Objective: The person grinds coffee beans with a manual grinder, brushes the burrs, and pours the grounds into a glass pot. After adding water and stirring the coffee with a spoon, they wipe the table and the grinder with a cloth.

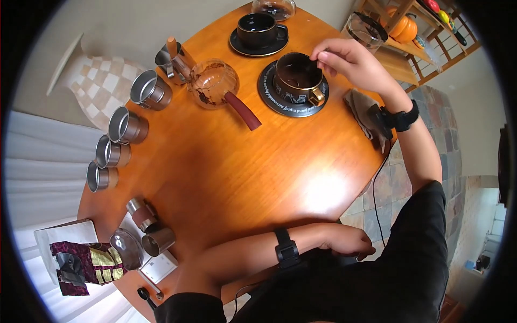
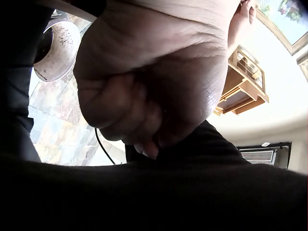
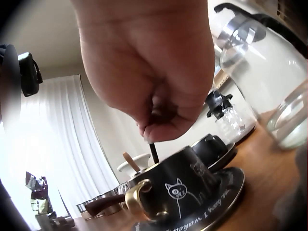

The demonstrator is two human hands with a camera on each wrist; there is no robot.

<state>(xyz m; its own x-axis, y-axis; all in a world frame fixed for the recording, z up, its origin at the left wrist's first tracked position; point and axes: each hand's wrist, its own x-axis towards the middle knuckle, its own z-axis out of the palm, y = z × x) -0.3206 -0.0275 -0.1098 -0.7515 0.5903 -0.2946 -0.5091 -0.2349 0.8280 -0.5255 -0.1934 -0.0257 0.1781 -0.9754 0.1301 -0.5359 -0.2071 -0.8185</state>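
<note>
My right hand is over the rim of a black cup with a gold handle and white cat drawings. Its thumb and fingertips pinch a thin black stick, whose lower end is hidden inside the cup. Dark liquid shows in the cup, which stands on a black saucer with white lettering. My left hand lies low by my lap, away from the tableware. In the left wrist view its fingers are loosely curled, and nothing shows in them.
A glass pot with a dark red handle stands left of the saucer. Behind are a second black cup and a glass carafe. Several metal cups line the left edge. A grey-brown cloth lies by the right edge.
</note>
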